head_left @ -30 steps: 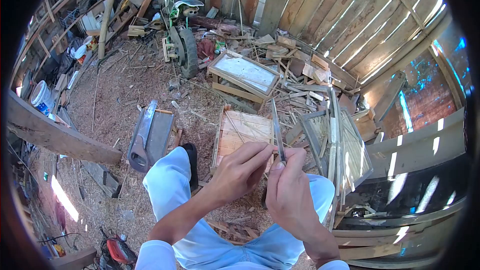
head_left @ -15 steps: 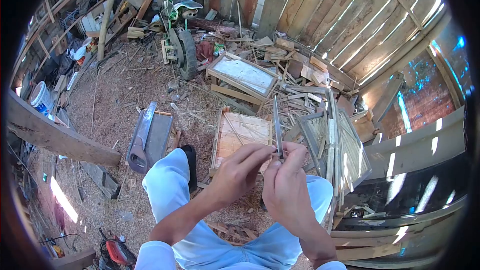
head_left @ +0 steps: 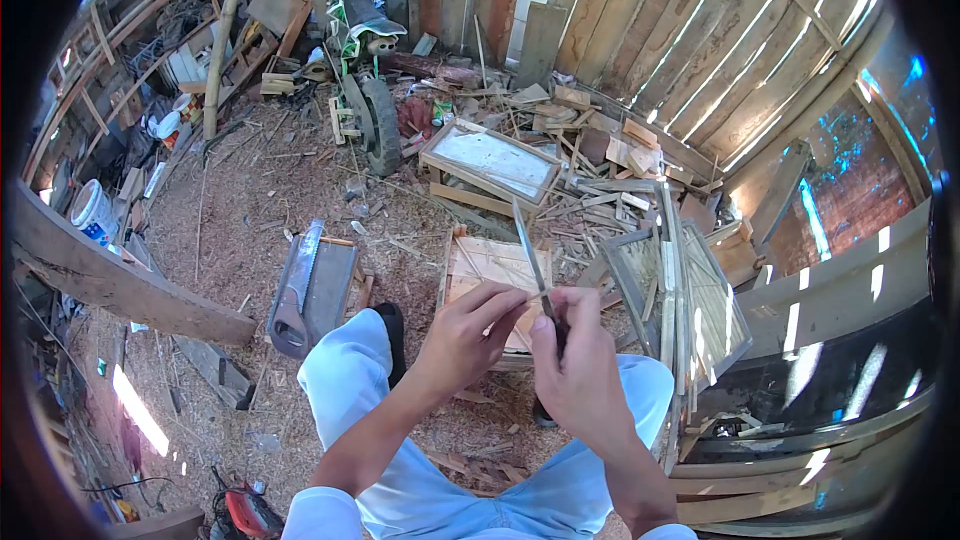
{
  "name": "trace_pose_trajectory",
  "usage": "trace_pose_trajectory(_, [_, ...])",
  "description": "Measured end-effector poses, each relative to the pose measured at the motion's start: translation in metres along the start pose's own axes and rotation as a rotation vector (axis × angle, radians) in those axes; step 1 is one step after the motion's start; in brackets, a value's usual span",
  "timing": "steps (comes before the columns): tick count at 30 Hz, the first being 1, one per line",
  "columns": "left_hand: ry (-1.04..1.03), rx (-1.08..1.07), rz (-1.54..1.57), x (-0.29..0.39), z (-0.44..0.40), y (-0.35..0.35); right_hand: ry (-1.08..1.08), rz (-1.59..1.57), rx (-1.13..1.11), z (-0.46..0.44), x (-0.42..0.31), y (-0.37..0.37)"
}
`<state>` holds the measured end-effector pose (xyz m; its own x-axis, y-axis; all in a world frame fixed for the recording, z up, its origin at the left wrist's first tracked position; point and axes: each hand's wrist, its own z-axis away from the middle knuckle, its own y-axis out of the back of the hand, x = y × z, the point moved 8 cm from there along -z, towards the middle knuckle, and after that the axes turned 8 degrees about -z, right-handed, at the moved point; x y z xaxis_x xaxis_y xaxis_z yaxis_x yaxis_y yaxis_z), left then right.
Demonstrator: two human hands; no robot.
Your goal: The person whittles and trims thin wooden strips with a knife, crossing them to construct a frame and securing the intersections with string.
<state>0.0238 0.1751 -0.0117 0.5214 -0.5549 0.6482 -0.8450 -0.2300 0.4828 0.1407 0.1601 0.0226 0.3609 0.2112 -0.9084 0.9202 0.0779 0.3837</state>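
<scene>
My right hand (head_left: 582,365) is closed around the dark handle of a knife (head_left: 527,245), its long narrow blade pointing up and away from me, tilted a little left. Close beside the blade, my left hand (head_left: 468,332) is pinched shut at the fingertips. What it holds is too small to make out, though a thin pale edge shows by the blade. Both hands are above my lap, between my knees. Beyond them on the ground is a shallow wooden frame with light boards (head_left: 470,270), partly hidden by my left hand.
A handsaw (head_left: 296,290) rests on a dark board (head_left: 328,275) to the left. Ahead lies a white-topped wooden frame (head_left: 493,162) near heaped wood scraps (head_left: 620,155). Framed panels (head_left: 715,310) lean at right. A small motorbike (head_left: 365,50) stands behind; a red power tool (head_left: 245,512) lies lower left.
The knife blade has tilted from nearly upright toward the left. Both hands remain close together with their grips kept. The view has shifted slightly.
</scene>
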Motion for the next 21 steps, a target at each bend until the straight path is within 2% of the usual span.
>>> trace_pose_trajectory(3, [0.012,0.024,-0.022,-0.002,0.0,0.004,0.018,0.03,0.039,0.007,-0.001,0.004])
trace_pose_trajectory(5, [0.008,0.015,-0.018,0.0,0.002,0.0,0.044,0.344,-0.045,0.009,0.005,-0.004])
trace_pose_trajectory(9, [0.133,0.068,0.08,-0.013,0.006,-0.004,0.083,0.381,-0.006,0.008,0.001,0.0])
trace_pose_trajectory(14, [0.232,0.127,0.2,-0.013,0.006,0.0,-0.02,0.417,-0.077,0.007,0.011,-0.001])
trace_pose_trajectory(16, [0.083,0.256,-0.03,0.011,0.003,0.024,-0.039,0.408,-0.073,0.007,0.011,0.001])
trace_pose_trajectory(17, [0.076,0.251,-0.037,0.02,-0.004,0.03,-0.059,0.411,-0.077,0.006,0.011,0.001])
trace_pose_trajectory(19, [-0.161,0.239,-0.232,0.055,-0.022,0.039,-0.06,0.39,-0.078,0.008,0.013,-0.001])
trace_pose_trajectory(21, [-0.191,0.2,-0.3,0.06,-0.032,0.036,-0.051,0.366,-0.083,0.007,0.011,-0.006])
